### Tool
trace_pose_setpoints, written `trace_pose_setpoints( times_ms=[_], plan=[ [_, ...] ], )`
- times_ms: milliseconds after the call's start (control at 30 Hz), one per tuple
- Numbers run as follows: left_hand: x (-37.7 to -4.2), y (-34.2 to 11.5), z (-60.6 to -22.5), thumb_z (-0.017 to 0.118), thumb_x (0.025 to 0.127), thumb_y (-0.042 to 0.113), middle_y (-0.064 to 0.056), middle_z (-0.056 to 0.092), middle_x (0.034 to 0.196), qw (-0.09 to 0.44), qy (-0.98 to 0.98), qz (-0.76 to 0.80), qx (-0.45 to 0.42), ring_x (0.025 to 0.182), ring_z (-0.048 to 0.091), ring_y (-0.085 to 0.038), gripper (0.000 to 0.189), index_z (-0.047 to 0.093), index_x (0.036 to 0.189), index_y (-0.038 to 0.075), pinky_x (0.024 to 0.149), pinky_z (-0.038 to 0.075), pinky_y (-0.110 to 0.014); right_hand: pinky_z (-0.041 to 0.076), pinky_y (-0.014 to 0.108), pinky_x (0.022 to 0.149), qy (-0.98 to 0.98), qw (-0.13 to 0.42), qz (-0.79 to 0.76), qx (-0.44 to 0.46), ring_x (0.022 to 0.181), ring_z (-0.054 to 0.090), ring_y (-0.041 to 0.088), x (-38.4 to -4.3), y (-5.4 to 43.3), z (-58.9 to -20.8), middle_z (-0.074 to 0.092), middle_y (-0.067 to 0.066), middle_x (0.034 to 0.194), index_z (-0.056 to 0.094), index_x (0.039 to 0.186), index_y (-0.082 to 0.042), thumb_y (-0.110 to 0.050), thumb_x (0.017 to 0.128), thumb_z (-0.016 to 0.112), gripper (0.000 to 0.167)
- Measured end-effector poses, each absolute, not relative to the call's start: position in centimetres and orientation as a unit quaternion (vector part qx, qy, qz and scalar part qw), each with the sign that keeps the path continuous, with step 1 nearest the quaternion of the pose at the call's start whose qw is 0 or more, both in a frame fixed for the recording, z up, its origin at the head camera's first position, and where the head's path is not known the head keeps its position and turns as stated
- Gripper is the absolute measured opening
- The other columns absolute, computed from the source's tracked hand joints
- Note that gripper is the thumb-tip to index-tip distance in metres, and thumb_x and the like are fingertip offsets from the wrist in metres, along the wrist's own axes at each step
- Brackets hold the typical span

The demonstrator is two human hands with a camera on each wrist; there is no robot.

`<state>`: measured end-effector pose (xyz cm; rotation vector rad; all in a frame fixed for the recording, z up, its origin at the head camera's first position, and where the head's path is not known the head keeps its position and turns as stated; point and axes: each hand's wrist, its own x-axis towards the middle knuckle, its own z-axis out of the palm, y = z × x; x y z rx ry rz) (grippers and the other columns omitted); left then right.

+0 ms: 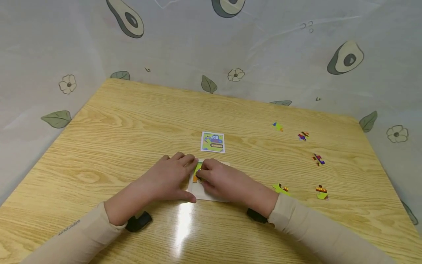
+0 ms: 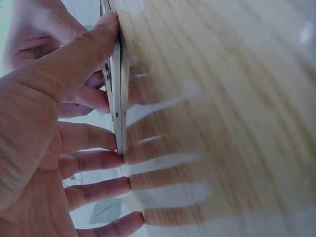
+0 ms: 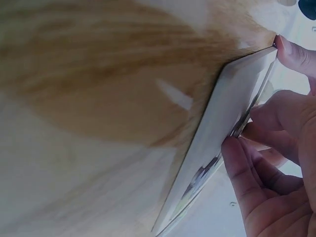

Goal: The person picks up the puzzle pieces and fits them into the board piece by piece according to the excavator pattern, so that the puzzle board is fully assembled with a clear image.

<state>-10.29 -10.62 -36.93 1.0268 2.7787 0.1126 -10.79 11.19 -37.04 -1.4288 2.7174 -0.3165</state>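
Observation:
A flat white puzzle tray (image 1: 206, 195) lies on the wooden table in front of me. My left hand (image 1: 168, 176) is spread along its left side, the thumb touching the near edge and the other fingers reaching toward the far corner. Over the tray, my right hand (image 1: 219, 178) pinches a small dark puzzle piece (image 3: 240, 124) between thumb and fingertips, mostly hidden by them. Beside those fingertips, a green and orange puzzle piece (image 1: 195, 178) shows inside the tray's left part. A square picture card (image 1: 213, 142) with a digger on it lies just beyond the tray.
Several loose puzzle pieces are scattered to the right, among them a green one (image 1: 280, 188) by the right forearm, a striped one (image 1: 318, 159) and a green-blue one (image 1: 278, 127) farther back. A patterned cloth (image 1: 178, 44) hangs behind the table.

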Motion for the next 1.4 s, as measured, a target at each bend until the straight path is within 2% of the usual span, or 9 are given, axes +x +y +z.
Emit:
trace_pose_setpoints(
  times_ms=[567,1167,1400],
  plan=[
    [-10.27,-10.7,-37.04,0.073,0.079,0.077,-0.009,0.051,0.157,0.089,0.934,0.035,0.345,0.14,0.052,-0.033,0.108,0.048,0.156,0.005,0.101,0.052,-0.06,0.052,0.022,0.069,0.883,0.008,-0.074,-0.464,0.086,0.059,0.013,-10.46,10.85,-36.91,0.062,0.003,0.1,0.076,0.1,-0.013,-0.012,0.098,0.068,0.008],
    [-10.25,-10.41,-36.84,0.073,0.08,0.077,-0.009,0.05,0.158,0.098,0.934,0.031,0.343,0.141,0.051,-0.034,0.108,0.047,0.157,0.005,0.102,0.052,-0.06,0.053,0.024,0.074,0.888,0.026,-0.081,-0.452,0.091,0.059,0.015,-10.33,10.84,-36.93,0.063,0.003,0.102,0.076,0.1,-0.013,-0.012,0.1,0.067,0.009],
    [-10.25,-10.4,-36.88,0.072,0.08,0.077,-0.009,0.05,0.158,0.097,0.934,0.028,0.344,0.14,0.051,-0.034,0.108,0.047,0.157,0.005,0.101,0.052,-0.06,0.054,0.023,0.075,0.889,0.013,-0.081,-0.45,0.092,0.062,0.016,-10.14,10.83,-37.01,0.065,0.003,0.102,0.076,0.099,-0.012,-0.01,0.099,0.067,0.009]
  ],
)
